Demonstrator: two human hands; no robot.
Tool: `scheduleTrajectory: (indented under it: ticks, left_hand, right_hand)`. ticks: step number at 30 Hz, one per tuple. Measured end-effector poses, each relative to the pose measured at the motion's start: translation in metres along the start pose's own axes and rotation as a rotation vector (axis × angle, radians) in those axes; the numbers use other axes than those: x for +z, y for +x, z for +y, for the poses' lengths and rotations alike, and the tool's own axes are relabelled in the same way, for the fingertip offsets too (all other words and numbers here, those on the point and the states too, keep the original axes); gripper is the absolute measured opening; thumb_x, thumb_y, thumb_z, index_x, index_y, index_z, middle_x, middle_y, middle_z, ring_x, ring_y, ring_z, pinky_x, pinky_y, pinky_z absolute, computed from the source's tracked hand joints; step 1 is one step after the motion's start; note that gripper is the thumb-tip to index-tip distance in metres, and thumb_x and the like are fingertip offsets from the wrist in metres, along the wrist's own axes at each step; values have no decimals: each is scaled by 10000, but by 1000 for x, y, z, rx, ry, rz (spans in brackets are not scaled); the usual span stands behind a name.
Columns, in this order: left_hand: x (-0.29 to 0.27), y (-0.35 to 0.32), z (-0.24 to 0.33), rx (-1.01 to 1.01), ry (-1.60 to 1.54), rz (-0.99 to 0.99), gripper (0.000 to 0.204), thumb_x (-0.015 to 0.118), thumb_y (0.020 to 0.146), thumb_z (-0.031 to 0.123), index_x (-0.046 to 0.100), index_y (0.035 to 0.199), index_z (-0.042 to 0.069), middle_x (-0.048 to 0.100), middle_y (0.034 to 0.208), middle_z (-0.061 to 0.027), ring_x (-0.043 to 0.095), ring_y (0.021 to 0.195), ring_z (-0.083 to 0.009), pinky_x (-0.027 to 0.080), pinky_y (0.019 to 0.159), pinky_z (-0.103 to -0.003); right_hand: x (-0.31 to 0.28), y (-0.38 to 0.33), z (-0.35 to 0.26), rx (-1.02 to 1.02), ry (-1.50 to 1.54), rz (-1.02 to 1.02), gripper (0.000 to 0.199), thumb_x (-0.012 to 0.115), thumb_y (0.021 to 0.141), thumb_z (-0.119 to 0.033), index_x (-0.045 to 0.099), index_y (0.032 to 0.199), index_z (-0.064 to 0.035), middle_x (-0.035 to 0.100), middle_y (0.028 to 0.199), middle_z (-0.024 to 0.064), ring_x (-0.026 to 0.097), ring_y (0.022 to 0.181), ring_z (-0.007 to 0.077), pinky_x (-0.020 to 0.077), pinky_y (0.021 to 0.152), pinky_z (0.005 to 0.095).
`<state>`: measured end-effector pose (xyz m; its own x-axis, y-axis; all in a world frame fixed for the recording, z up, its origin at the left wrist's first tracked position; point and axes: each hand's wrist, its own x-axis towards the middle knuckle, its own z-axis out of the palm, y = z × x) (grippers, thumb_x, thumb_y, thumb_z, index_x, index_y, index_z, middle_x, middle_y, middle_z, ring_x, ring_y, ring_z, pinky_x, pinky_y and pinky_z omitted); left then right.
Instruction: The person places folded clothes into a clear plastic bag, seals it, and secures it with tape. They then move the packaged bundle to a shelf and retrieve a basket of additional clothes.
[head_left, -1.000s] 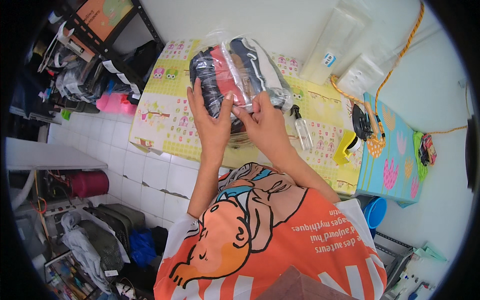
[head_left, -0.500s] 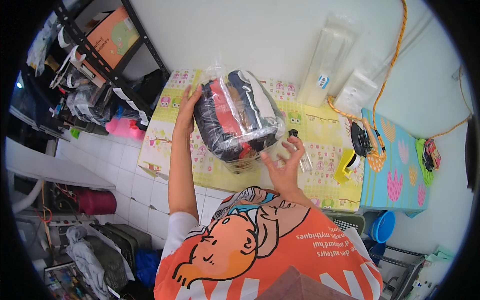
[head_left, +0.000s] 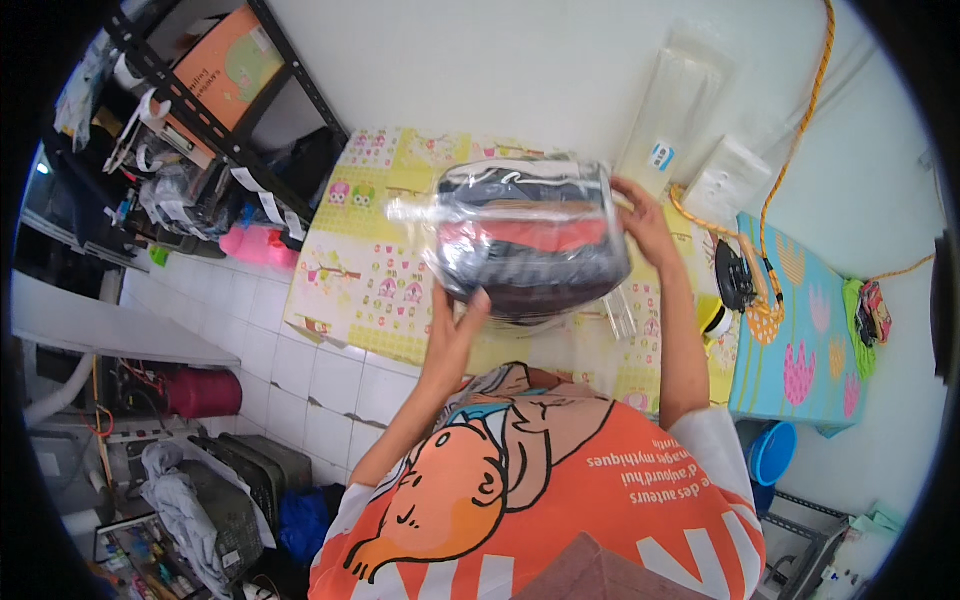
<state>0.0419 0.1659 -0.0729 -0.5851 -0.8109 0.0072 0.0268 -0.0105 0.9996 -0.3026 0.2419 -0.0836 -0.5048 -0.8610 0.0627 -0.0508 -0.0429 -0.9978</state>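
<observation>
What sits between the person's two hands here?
In the head view, a clear plastic bag of folded clothes spans between the left hand and right hand.

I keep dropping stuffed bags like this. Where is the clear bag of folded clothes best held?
Grip the clear bag at its two short ends, coming in from opposite sides, as the left hand and right hand do now. It is bulging and slick, so one-sided grips would probably slip.

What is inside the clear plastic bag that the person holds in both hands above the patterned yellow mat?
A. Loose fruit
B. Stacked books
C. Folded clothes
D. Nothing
C: the clear plastic bag, gripped by the left hand and right hand, shows folded dark and red fabric layers.
</observation>
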Motion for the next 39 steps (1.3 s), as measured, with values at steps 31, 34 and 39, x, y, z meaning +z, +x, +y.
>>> scheduleTrajectory:
  ticks: [31, 34, 39]
  left_hand:
    - [-12, -57, 115, 101, 528, 170, 448, 648, 927, 99, 493, 1341, 29, 642, 1138, -157, 598, 1073, -250, 485, 882, -363]
    - [-1, -53, 113, 408, 946, 131, 492, 689, 887, 183, 529, 1338, 72, 552, 1273, -125, 451, 1186, -286, 312, 1019, -444]
    - [9, -43, 98, 316, 1030, 31, 441, 701, 886, 198, 567, 1292, 87, 653, 1009, -50, 527, 1009, -206, 323, 939, -410]
  right_hand:
    - [128, -79, -95, -547, -562, -492, 133, 667, 870, -151, 675, 960, -54, 607, 921, 56, 530, 933, 260, 390, 909, 368]
    - [129, -78, -96, -540, -512, -523, 107, 656, 879, -149, 673, 950, -71, 602, 871, 42, 530, 907, 245, 373, 914, 369]
    - [128, -78, -97, -481, -425, -503, 123, 672, 875, -169, 685, 972, -95, 603, 844, 32, 533, 888, 229, 366, 894, 352]
